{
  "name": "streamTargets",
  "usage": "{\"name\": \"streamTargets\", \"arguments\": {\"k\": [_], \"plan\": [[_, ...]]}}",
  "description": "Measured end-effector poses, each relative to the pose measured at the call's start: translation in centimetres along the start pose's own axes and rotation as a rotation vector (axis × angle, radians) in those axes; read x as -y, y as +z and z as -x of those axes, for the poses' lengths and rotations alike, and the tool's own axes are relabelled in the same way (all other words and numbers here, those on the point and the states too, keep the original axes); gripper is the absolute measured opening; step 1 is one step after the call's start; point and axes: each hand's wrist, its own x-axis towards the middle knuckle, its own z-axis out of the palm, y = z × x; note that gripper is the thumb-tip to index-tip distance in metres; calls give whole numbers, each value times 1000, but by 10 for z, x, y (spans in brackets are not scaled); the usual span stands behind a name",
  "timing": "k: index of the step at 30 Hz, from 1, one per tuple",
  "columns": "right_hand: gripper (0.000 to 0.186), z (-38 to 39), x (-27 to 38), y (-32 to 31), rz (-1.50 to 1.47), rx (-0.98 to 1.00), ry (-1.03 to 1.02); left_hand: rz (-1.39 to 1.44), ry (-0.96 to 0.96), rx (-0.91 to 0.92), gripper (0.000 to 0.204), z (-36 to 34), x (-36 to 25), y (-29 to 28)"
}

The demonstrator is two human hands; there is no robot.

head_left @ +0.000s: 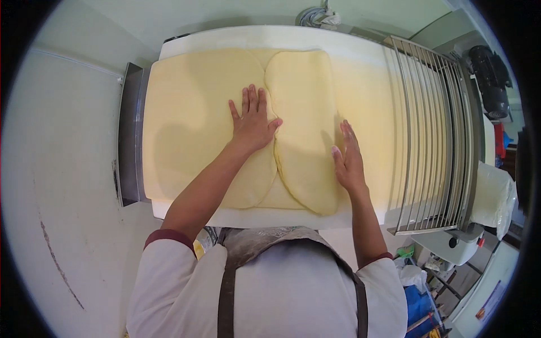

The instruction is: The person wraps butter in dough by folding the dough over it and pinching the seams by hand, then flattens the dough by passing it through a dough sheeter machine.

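A large pale yellow sheet of dough lies on the white belt of a dough sheeter. Its two sides are folded inward and meet at a seam near the middle; the right flap is the narrower one. My left hand lies flat, fingers spread, on the left flap right beside the seam. My right hand rests flat with fingers together against the outer right edge of the folded dough. Neither hand grips anything.
A metal wire guard covers the sheeter's rollers to the right. A steel end plate bounds the belt on the left. A white floor lies left; a plastic-wrapped bundle and blue items sit at lower right.
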Motion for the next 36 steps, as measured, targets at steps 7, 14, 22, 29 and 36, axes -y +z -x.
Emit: {"name": "streamTargets", "arguments": {"k": [7, 14, 22, 29, 36], "plan": [[74, 36, 15, 15, 147, 162, -62, 23, 94, -116, 76, -1, -25, 20], [74, 43, 1, 7, 66, 139, -34, 63, 136, -40, 70, -5, -24, 16], [75, 55, 1, 3, 32, 156, -34, 107, 47, -164, 66, -69, 5, 5], [83, 54, 8, 18, 168, 121, -26, 81, 54, -127, 65, -82, 11, 6], [79, 5, -6, 14, 138, 151, -39, 142, 170, -167, 64, -89, 20, 2]]}}
